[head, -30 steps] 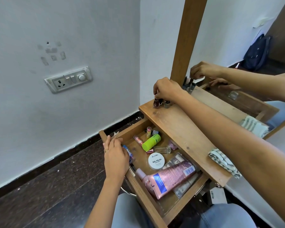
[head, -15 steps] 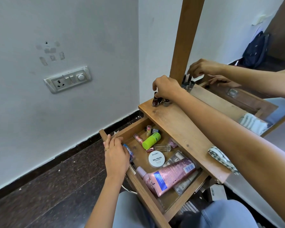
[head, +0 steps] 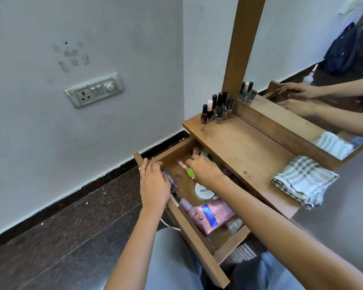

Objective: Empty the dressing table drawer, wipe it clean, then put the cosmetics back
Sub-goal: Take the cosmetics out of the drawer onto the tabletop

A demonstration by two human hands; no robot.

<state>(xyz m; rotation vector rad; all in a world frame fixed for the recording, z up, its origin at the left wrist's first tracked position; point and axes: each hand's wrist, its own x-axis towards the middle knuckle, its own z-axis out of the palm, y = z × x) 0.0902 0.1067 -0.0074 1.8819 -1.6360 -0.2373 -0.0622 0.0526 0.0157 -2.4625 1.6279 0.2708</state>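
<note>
drawer [head: 199,248] looks only partly emptied: nail polishes [head: 218,107] sit on the tabletop [head: 249,147], left hand [head: 155,185] grips its front, right hand [head: 203,169] reaches among leftover cosmetics [head: 214,216], hold unclear.

green bottle [head: 190,173] mostly covered, drawer [head: 197,243] rear hidden

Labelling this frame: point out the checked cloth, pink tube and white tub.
checked cloth [head: 302,181], head view, folded top.
pink tube [head: 211,218], head view, blue label.
white tub [head: 203,192], head view, printed lid.
</note>
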